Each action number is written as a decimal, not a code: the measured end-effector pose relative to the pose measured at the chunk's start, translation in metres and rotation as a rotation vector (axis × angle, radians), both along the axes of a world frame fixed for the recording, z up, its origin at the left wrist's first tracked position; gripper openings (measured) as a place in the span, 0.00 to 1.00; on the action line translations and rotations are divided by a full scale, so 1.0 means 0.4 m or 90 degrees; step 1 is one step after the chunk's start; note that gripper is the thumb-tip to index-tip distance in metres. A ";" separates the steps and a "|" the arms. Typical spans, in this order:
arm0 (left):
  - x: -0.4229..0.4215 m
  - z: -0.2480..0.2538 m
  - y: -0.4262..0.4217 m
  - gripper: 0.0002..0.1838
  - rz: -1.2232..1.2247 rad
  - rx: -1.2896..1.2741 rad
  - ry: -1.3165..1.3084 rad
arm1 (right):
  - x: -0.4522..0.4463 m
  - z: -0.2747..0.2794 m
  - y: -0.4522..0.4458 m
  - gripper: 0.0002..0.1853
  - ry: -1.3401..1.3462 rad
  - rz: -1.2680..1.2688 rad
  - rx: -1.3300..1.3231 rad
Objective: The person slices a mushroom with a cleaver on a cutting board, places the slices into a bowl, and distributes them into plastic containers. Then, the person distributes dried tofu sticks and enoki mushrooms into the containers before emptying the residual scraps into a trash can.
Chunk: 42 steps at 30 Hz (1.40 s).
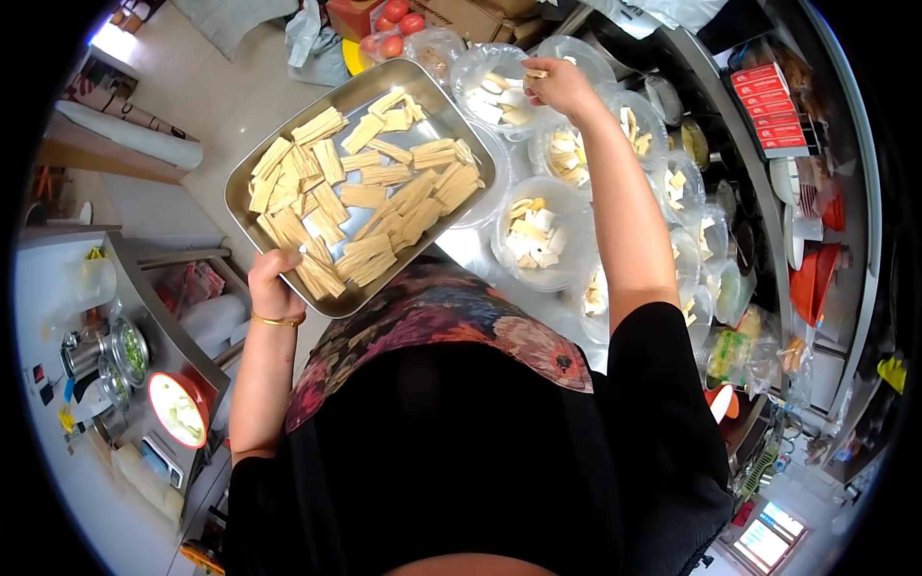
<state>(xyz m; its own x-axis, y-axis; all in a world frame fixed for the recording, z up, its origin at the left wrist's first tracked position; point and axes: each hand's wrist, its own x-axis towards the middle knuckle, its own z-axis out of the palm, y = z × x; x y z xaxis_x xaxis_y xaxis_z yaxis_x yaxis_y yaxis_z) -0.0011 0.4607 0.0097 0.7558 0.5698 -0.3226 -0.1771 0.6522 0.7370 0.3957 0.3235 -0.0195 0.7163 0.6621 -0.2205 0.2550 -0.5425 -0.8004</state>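
Observation:
A metal tray (pixel 238 182) with many pale yellow ribbed pieces (pixel 365 194) is held up by my left hand (pixel 276 284), whose fingers grip its near left edge. My right hand (pixel 557 86) is closed on a small ribbed piece (pixel 536 74) above a clear bowl (pixel 465 69) of white chunks at the top of the counter. Closer to me, another clear bowl (pixel 509 266) contains white and yellow pieces, and several similar bowls stand around it.
Red tomatoes (pixel 391 45) and a cardboard box (pixel 461 17) are beyond the tray. Shelves with red boxes (pixel 771 108) run along the right. At the lower left, a red-rimmed bowl (pixel 201 396) stands on another counter.

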 end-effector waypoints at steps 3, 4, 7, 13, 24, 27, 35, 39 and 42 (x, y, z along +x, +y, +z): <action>-0.022 -0.018 0.016 0.31 0.007 -0.023 0.025 | 0.020 -0.006 0.015 0.19 -0.037 0.027 -0.090; -0.027 -0.018 0.016 0.31 0.017 -0.023 0.016 | 0.012 0.008 0.026 0.19 -0.058 0.039 -0.127; -0.030 -0.024 0.019 0.31 0.015 -0.017 0.019 | 0.000 0.026 0.041 0.20 -0.114 0.015 -0.175; -0.019 -0.002 0.008 0.32 0.010 -0.016 0.007 | 0.063 -0.041 0.044 0.15 -0.278 0.034 -0.109; 0.086 0.031 -0.041 0.37 -0.053 -0.003 -0.053 | -0.299 0.082 0.074 0.24 -0.433 0.332 0.177; 0.099 0.046 -0.047 0.37 -0.082 -0.007 -0.046 | -0.273 0.092 0.059 0.16 -0.459 0.385 0.028; 0.117 0.019 -0.062 0.36 -0.100 -0.046 -0.011 | -0.239 0.129 0.000 0.14 -0.271 0.349 0.002; 0.117 0.027 -0.059 0.37 -0.121 -0.021 0.012 | -0.146 0.152 -0.026 0.17 -0.210 0.124 0.100; 0.109 0.026 -0.054 0.36 -0.093 -0.035 0.028 | -0.016 0.181 -0.070 0.32 -0.383 -0.023 0.013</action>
